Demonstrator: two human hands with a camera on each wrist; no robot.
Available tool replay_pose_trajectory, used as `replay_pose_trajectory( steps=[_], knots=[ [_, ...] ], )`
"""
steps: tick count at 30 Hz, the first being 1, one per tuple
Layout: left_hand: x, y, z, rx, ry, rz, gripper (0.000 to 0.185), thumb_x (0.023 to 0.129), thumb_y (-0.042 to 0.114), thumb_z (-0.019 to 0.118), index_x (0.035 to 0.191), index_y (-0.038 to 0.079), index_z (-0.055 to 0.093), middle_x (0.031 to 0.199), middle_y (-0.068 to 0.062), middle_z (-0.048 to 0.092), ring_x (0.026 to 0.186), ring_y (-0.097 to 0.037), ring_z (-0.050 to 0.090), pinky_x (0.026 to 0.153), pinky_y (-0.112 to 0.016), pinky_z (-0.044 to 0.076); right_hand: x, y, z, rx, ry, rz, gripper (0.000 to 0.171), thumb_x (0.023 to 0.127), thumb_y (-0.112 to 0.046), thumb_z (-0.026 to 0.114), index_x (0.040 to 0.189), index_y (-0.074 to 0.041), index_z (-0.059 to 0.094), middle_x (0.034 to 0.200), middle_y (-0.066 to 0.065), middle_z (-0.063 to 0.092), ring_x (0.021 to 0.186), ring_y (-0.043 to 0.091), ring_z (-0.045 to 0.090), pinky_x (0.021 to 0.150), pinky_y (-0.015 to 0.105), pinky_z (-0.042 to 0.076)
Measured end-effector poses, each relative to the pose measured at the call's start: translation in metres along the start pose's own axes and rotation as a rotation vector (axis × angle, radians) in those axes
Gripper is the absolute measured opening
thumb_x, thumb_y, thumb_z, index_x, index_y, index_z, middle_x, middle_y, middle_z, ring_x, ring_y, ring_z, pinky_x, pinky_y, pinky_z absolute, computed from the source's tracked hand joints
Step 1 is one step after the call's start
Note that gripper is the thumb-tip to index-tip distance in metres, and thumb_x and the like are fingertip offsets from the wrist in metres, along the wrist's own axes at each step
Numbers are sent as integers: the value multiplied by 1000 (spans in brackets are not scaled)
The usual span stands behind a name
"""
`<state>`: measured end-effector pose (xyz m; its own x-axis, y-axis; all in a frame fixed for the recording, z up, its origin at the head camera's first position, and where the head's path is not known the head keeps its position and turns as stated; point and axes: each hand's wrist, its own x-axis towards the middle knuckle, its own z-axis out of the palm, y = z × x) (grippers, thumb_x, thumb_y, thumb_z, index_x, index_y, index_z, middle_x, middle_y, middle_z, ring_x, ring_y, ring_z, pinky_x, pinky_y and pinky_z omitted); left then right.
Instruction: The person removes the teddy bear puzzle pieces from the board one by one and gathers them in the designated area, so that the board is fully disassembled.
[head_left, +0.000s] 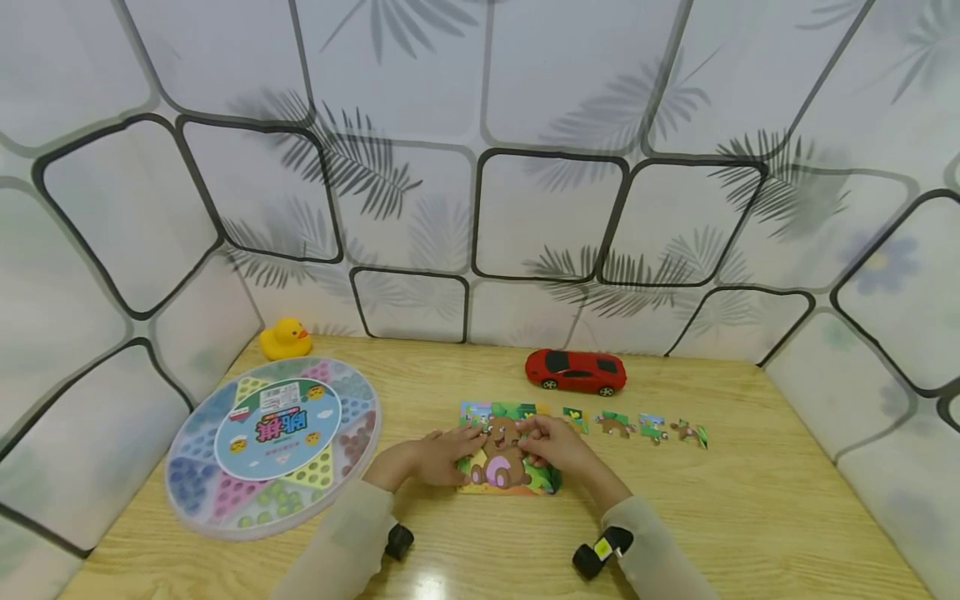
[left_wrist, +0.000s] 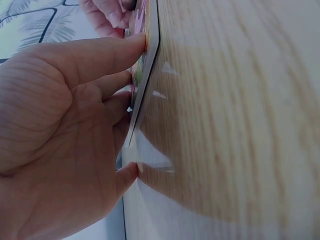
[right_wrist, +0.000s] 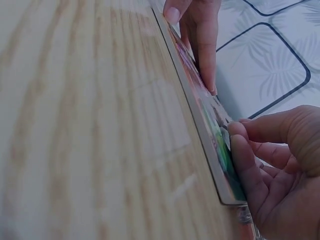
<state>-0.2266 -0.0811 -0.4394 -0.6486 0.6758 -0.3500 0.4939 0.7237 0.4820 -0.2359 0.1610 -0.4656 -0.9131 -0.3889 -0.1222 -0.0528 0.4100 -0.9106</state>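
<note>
A jigsaw puzzle [head_left: 501, 467] with a brown bear lies flat on the wooden table. My left hand [head_left: 444, 456] rests on its left part, fingers stretched over the picture. In the left wrist view the thumb of my left hand [left_wrist: 60, 115] touches the puzzle's edge. At the puzzle's right side, my right hand [head_left: 558, 446] pinches a small puzzle piece between thumb and forefinger, low over the picture. The right wrist view shows my right hand [right_wrist: 280, 165] with its fingertips at the puzzle surface; the piece is mostly hidden. Several loose puzzle pieces [head_left: 615, 424] lie in a row to the right.
Behind the puzzle stands a red toy car [head_left: 576, 372]. A round Chinese checkers box [head_left: 273, 450] lies on the left, with a yellow rubber duck [head_left: 286, 339] behind it. Patterned cloth walls [head_left: 551, 217] enclose the table's back and sides.
</note>
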Motion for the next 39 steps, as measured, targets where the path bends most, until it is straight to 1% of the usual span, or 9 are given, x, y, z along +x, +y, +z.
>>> replay_pose_trajectory(
  steps=[1, 7, 13, 18, 23, 27, 29, 35, 39],
  knots=[
    [0, 0, 0, 4, 2, 3, 67, 94, 26, 56, 151, 10, 24, 158, -7, 11, 145, -25, 7, 112, -55, 10, 2, 4, 0, 3, 6, 0, 28, 94, -7, 57, 117, 9, 55, 77, 6, 60, 59, 10, 57, 54, 25, 51],
    [-2, 1, 0, 11, 9, 8, 67, 93, 25, 56, 151, 10, 24, 158, -7, 12, 145, -26, 9, 112, -55, 11, 2, 1, 2, 34, 43, 20, 25, 94, -7, 58, 114, 7, 56, 79, 8, 63, 60, 11, 61, 54, 25, 52],
    [-2, 2, 0, 5, 8, 5, 67, 94, 24, 56, 151, 11, 24, 158, -7, 12, 145, -25, 9, 112, -55, 11, 1, -3, 8, 72, 99, 58, 20, 92, -2, 59, 110, 5, 56, 82, 10, 63, 64, 16, 68, 56, 26, 54],
    [-2, 2, -1, 14, 13, 12, 67, 94, 25, 56, 151, 10, 24, 158, -7, 13, 145, -25, 10, 112, -56, 11, 2, -6, 13, 57, 126, 78, 19, 91, -1, 60, 108, 4, 55, 85, 12, 62, 64, 17, 68, 56, 28, 55],
    [-3, 3, -1, 18, 11, 16, 67, 93, 23, 56, 150, 8, 25, 158, -8, 13, 144, -26, 11, 111, -57, 12, 0, -14, 16, -31, 139, 76, 20, 89, -1, 62, 108, 1, 56, 86, 10, 62, 63, 16, 67, 55, 29, 55],
    [-4, 3, -1, 19, 7, 11, 68, 92, 21, 57, 150, 9, 25, 158, -8, 13, 144, -25, 11, 111, -56, 12, -4, -20, 20, -145, 161, 41, 21, 88, -1, 63, 108, 0, 56, 83, 7, 62, 62, 14, 67, 53, 28, 54],
    [-4, 2, -2, 17, 8, 10, 67, 92, 22, 57, 151, 9, 25, 158, -7, 13, 144, -25, 11, 112, -55, 12, -5, -22, 22, -178, 180, 25, 21, 88, -1, 63, 108, 0, 56, 80, 5, 62, 60, 14, 66, 52, 27, 54],
    [-4, 1, -2, 12, 16, 17, 67, 93, 23, 57, 150, 10, 25, 158, -7, 13, 144, -25, 10, 112, -55, 12, -5, -23, 25, -188, 220, 6, 18, 88, 2, 61, 104, 1, 54, 78, 7, 63, 54, 15, 65, 47, 28, 53],
    [-4, 0, -1, 5, 19, 29, 67, 93, 22, 57, 150, 9, 25, 158, -8, 14, 144, -26, 11, 111, -56, 12, -6, -23, 27, -197, 221, 6, 18, 89, 3, 59, 105, 1, 52, 80, 8, 61, 51, 14, 63, 46, 28, 52]
  ],
)
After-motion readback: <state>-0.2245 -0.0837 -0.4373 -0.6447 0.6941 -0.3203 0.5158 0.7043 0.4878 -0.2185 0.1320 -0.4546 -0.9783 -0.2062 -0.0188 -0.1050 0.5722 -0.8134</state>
